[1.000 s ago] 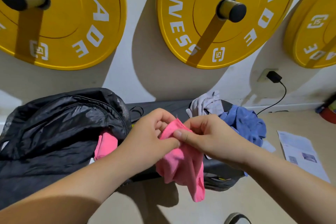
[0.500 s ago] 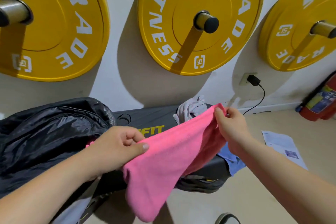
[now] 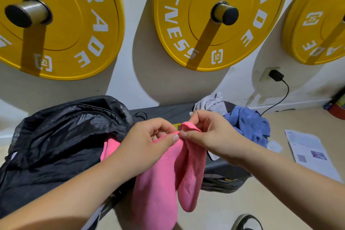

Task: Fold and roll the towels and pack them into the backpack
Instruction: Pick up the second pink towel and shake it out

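Three yellow weight plates [image 3: 233,52] hang on metal pegs [image 3: 225,13] along the white wall above a black bench [image 3: 164,112], a charger [image 3: 276,75] sits plugged into a wall socket, and a printed paper [image 3: 308,153] lies on the floor near a shoe [image 3: 246,223].

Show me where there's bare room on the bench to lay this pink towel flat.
One bare strip of bench lies between the backpack and the white towel, behind the pink towel. The left end is crowded by the backpack, the right end by the white towel and blue towel. Bare floor lies between the blue towel and the paper sheet.
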`<action>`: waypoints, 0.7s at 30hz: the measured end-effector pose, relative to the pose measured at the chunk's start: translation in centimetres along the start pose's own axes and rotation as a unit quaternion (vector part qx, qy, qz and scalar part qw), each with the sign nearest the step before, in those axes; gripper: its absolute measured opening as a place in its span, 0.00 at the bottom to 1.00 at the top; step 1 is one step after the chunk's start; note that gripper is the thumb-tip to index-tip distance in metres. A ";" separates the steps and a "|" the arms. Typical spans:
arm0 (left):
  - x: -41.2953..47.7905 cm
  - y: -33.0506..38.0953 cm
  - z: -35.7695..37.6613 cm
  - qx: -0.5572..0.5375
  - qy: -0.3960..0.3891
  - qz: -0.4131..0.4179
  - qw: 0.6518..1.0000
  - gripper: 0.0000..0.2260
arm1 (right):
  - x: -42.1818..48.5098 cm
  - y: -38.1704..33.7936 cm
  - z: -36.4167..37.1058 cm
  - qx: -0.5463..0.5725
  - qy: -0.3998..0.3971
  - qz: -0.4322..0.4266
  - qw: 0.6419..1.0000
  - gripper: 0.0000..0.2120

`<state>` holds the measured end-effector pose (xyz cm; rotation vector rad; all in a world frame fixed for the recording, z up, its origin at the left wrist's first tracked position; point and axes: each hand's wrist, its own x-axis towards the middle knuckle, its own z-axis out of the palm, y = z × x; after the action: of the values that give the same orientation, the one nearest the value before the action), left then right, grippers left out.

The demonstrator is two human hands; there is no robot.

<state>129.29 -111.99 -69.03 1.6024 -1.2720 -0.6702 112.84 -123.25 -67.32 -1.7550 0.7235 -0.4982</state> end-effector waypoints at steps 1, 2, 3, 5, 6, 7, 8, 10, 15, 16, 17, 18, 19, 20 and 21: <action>0.1 -0.4 -0.1 0.006 -0.014 -0.019 1.000 0.03 | 0.3 0.3 -0.2 -0.045 0.015 -0.013 0.999 0.10; 0.3 -0.8 -0.3 0.016 -0.037 -0.040 0.998 0.03 | 0.6 0.7 -0.4 -0.101 0.039 -0.031 0.994 0.11; 0.4 -1.3 -0.5 0.025 -0.064 -0.063 0.996 0.03 | 1.0 1.2 -0.6 -0.151 0.068 -0.044 0.985 0.11; 0.7 -2.3 -1.1 0.041 -0.132 -0.101 0.985 0.05 | 1.7 2.3 -1.4 -0.191 0.129 -0.031 0.973 0.10; 0.7 -2.7 -1.3 0.059 -0.170 -0.116 0.977 0.05 | 1.9 2.8 -1.9 -0.194 0.162 -0.010 0.967 0.10; 0.6 -2.9 -1.5 0.085 -0.209 -0.129 0.966 0.06 | 2.2 3.4 -2.4 -0.197 0.193 0.011 0.961 0.09; 0.4 -3.2 -1.7 0.114 -0.245 -0.139 0.953 0.07 | 2.4 4.2 -3.1 -0.199 0.218 0.031 0.955 0.09; 0.2 -3.2 -2.1 0.156 -0.291 -0.165 0.930 0.08 | 2.9 5.9 -4.6 -0.201 0.263 0.068 0.941 0.08; 0.6 -3.3 -3.5 0.103 -0.186 -0.162 0.964 0.10 | 2.5 9.3 -7.8 -0.162 0.334 0.158 0.915 0.10; 0.6 -3.2 -3.6 0.072 -0.153 -0.167 0.971 0.09 | 2.3 9.6 -7.9 -0.163 0.328 0.168 0.915 0.10; 0.6 -2.9 -3.5 0.038 -0.128 -0.177 0.975 0.07 | 2.1 9.8 -7.7 -0.165 0.318 0.171 0.918 0.11; 0.5 -2.7 -3.2 0.016 -0.106 -0.188 0.976 0.06 | 2.1 9.7 -7.4 -0.165 0.308 0.165 0.922 0.11; 0.4 -2.5 -2.9 0.004 -0.084 -0.193 0.978 0.07 | 2.2 9.4 -6.9 -0.162 0.300 0.150 0.928 0.11; 0.3 -2.2 -2.6 0.004 -0.059 -0.199 0.978 0.07 | 2.3 8.7 -6.3 -0.152 0.294 0.131 0.934 0.12; 0.2 -1.9 -2.3 0.004 -0.035 -0.208 0.977 0.08 | 2.4 7.7 -5.6 -0.130 0.287 0.114 0.942 0.13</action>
<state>132.12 -111.39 -69.84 1.8875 -0.9923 -0.9865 109.17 -130.30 -73.12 -1.7426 1.4424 -0.7963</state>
